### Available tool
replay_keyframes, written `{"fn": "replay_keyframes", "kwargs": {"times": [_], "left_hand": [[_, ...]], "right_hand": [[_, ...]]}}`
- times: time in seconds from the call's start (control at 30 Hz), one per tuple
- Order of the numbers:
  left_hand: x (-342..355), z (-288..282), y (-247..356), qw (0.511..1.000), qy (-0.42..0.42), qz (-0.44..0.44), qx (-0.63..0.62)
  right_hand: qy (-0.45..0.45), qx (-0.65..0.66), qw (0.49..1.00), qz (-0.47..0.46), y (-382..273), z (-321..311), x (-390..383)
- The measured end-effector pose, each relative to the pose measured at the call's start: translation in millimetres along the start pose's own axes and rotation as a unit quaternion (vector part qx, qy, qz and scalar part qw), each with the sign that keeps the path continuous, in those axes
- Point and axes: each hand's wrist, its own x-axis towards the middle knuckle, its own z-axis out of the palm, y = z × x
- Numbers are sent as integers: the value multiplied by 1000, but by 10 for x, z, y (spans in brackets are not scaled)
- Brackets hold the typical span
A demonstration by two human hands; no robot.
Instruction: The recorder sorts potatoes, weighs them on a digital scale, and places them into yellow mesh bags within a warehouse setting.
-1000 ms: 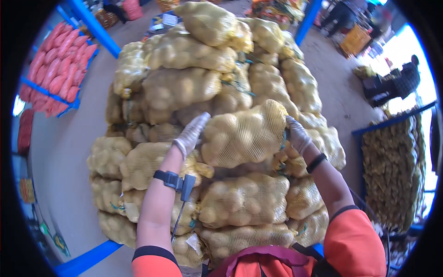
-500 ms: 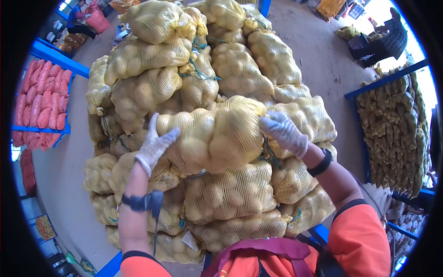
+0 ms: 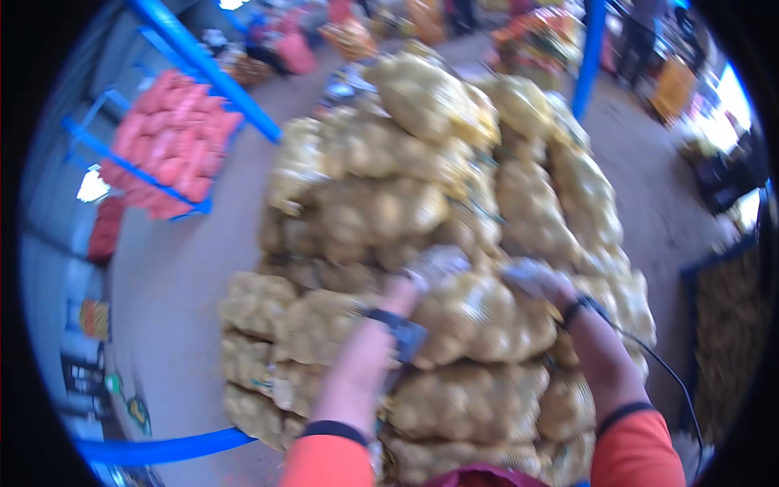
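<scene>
Left hand (image 3: 438,266): gloved, at the far edge of a yellow mesh sack (image 3: 483,321); the grip is blurred, open or closed I cannot tell.
Right hand (image 3: 531,277): gloved, by that sack's far right edge; its grip is also unclear.
Sack's place: crosswise on the near side of the stack (image 3: 381,146).
Left background: red sacks (image 3: 174,134), blue post (image 3: 207,71).

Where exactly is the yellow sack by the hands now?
In the head view, the yellow sack lies slightly right of centre, just above another sack, with the left hand and right hand at its far edge.
</scene>
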Motion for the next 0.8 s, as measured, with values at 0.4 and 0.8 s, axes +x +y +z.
{"fn": "replay_keyframes", "kwargs": {"times": [0.4, 0.8], "left_hand": [[-151, -20, 1315, 973, -38, -217, 69], [-561, 313, 1699, 923, 140, -326, 148]], "right_hand": [[92, 255, 898, 345, -483, -241, -580], [160, 24, 922, 353, -786, -148, -842]]}}
